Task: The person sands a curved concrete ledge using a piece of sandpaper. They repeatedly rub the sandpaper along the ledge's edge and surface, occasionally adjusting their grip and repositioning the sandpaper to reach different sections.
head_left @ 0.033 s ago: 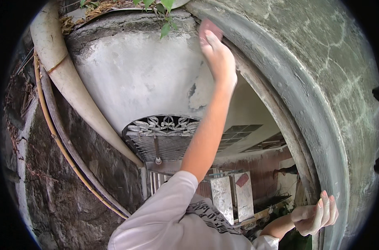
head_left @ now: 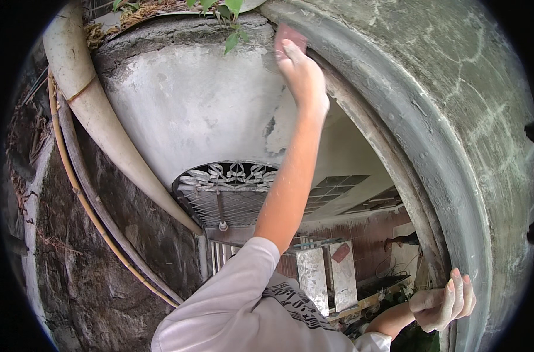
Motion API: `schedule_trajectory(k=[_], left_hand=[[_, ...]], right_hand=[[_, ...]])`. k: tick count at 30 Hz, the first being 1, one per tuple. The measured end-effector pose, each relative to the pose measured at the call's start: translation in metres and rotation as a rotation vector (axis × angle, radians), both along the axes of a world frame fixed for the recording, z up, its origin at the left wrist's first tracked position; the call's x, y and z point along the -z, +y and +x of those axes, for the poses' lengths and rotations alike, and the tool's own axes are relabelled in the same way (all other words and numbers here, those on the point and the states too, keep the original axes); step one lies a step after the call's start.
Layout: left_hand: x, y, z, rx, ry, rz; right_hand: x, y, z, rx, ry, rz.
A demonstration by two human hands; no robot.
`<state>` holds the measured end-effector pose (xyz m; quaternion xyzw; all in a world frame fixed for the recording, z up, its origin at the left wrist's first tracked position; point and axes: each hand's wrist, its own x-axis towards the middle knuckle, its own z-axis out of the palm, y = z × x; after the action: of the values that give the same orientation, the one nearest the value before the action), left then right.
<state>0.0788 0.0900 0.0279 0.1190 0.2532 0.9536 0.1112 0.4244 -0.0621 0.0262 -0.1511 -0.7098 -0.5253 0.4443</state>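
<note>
My left hand (head_left: 302,76) is raised high and holds a small reddish-brown block (head_left: 290,36) flat against the upper edge of a rough white plastered wall (head_left: 185,105). My left arm runs up from a white sleeve at the bottom. My right hand (head_left: 443,305) is low on the right, fingers curled around the edge of a grey concrete frame (head_left: 454,176).
A thick cream pipe (head_left: 85,100) and thin cables (head_left: 73,193) run down the left over a dark stone wall (head_left: 102,276). An ornamental metal grille (head_left: 226,188) sits under the white wall. Green leaves (head_left: 220,12) hang at the top. Metal boxes (head_left: 325,276) stand below.
</note>
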Motion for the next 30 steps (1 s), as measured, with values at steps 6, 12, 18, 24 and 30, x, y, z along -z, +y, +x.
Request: schedule_trajectory(k=[6,12,18,24,30], left_hand=[[0.018,0.004,0.016,-0.192,0.154,-0.013],[0.082,-0.038,-0.004,-0.19,0.252,-0.193],[0.066,-0.047,-0.044,-0.006,0.406,-0.757],[0.028,-0.024,-0.047,-0.344,0.772,-0.659],[0.014,-0.006,-0.047,-0.167,0.748,-0.682]], right_hand=[[0.006,-0.009,0.019,0.029,-0.044,-0.055],[0.012,-0.004,0.026,-0.005,-0.097,-0.064],[0.014,-0.006,0.03,0.0,-0.094,-0.081],[0.011,-0.006,0.025,0.016,-0.097,-0.076],[0.01,-0.008,0.024,0.025,-0.096,-0.084]])
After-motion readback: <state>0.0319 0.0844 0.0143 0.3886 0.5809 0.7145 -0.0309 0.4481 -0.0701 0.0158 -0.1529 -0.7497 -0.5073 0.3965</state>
